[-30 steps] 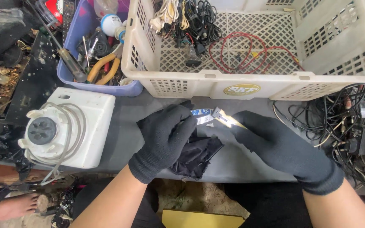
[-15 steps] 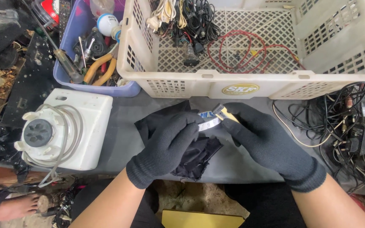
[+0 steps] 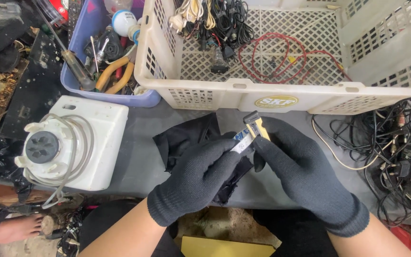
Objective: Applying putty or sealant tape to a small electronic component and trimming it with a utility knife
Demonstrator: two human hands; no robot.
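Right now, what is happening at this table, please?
A person in black knit gloves sits at a grey worktable. The right hand pinches a small yellow and black part, and the left hand holds a small white and blue piece against it. A black cloth lies under the hands. To the left stands a white blender base; behind are a cream plastic basket of cables and a blue tub of tools.
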